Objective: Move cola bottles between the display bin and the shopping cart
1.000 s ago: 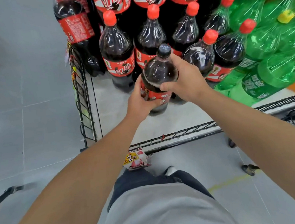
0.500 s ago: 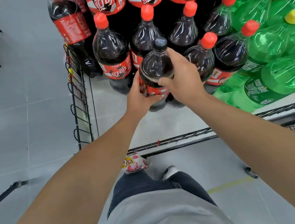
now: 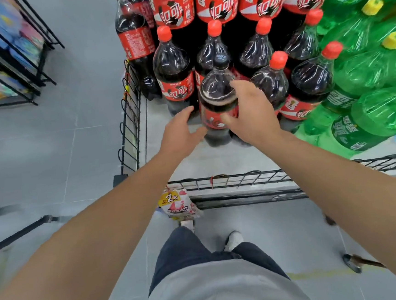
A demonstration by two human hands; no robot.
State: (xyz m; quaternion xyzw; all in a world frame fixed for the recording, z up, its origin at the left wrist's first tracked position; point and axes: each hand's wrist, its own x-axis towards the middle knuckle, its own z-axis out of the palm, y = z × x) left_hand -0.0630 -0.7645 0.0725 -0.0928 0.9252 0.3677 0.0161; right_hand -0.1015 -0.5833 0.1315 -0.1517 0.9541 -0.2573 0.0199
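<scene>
Wire bin [image 3: 132,122] of cola and green bottles.
Both hands open: left [image 3: 178,130] at 9 o'clock of black-capped bottle [image 3: 219,100], right [image 3: 251,111] at 3.

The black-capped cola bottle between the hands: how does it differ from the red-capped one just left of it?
The black-capped bottle has a black cap and stands nearer the bin's front; the red-capped bottle has a red cap and stands in the row behind. Both hands flank only the black-capped bottle. Both are upright, dark cola, red-labelled.

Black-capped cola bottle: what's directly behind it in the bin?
Behind the black-capped cola bottle stand red-capped cola bottles; one's cap and shoulder show. Its lower body and label are covered.
</scene>
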